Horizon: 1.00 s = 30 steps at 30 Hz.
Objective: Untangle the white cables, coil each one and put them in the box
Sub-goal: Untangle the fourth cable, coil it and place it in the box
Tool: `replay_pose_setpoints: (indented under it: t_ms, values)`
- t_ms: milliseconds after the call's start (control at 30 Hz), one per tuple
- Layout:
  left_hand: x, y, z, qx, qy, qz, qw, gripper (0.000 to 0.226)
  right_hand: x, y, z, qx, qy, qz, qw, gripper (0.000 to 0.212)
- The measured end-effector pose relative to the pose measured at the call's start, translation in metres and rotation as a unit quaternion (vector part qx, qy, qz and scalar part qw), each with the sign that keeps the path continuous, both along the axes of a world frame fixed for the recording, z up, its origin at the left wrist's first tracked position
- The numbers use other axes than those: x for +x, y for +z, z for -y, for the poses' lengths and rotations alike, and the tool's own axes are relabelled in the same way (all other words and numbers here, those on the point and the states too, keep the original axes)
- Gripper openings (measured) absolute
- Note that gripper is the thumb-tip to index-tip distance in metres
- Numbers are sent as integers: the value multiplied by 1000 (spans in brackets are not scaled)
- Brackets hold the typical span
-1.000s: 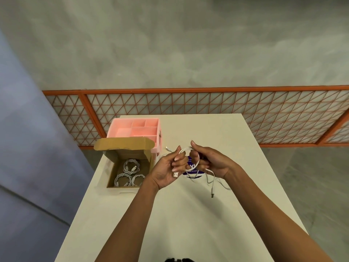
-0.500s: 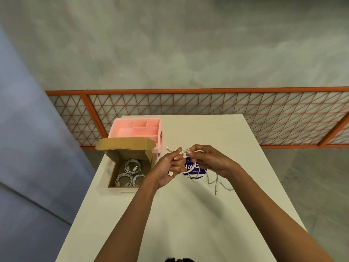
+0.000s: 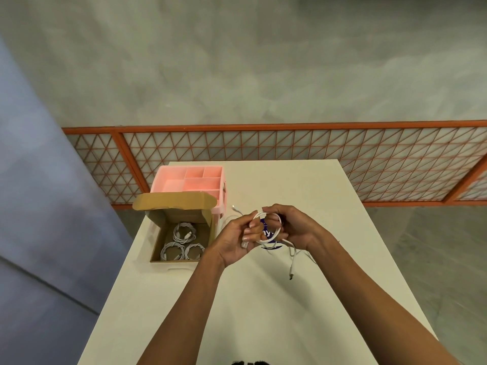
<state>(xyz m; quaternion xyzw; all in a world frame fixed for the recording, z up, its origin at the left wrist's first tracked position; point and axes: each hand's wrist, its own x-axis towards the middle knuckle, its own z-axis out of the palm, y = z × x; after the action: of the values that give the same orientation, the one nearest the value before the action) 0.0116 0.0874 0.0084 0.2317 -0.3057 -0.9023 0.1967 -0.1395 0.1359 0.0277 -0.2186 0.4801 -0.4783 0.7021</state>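
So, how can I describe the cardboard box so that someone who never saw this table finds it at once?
Start from the white table and go to its left edge, just in front of the pink divided organiser. There sits the cardboard box, brown, its lid flap standing open at the back. Unlike the pink organiser, it holds three coiled white cables.

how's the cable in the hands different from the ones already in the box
The cable in the hands is only partly looped, with a loose tail and plug hanging toward the table; the cables in the box are three finished coils. The held one is up in the air between the left hand and right hand; the boxed ones lie flat in the cardboard box. All are white.
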Motion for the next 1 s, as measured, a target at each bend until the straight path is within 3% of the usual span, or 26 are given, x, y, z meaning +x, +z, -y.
replay_pose_setpoints:
  t_ms: [167,267,333,500,567,700,767,833,933,1000]
  values:
    - [2,0,3,3,39,-4,999,43,-9,5,-5,-80,73,-164,981,31]
    - [4,1,6,1,61,-5,998,38,-27,-7,-5,-123,80,-167,975,28]
    - [6,1,9,-13,77,5,997,36,-35,-13,-9,-119,106,-175,972,33]
    - [7,3,12,-45,71,28,996,34,-39,-16,-18,-113,142,-239,954,21]
    - [7,3,11,-56,63,32,996,34,-38,-12,-20,-113,159,-319,927,26]
    - [8,4,6,-83,28,59,994,36,-42,-7,-12,-121,145,-568,801,25]
    - [7,5,3,-92,11,69,993,37,-40,-3,-6,-138,97,-618,768,22]
    - [4,6,0,-100,-9,79,992,40,-37,0,0,-134,23,-579,804,20]
    - [0,10,-5,-135,-29,104,985,45,-31,3,6,-128,-80,-363,919,21]
    - [-1,12,-6,-167,-34,117,978,46,-27,7,10,-104,-94,-227,964,24]
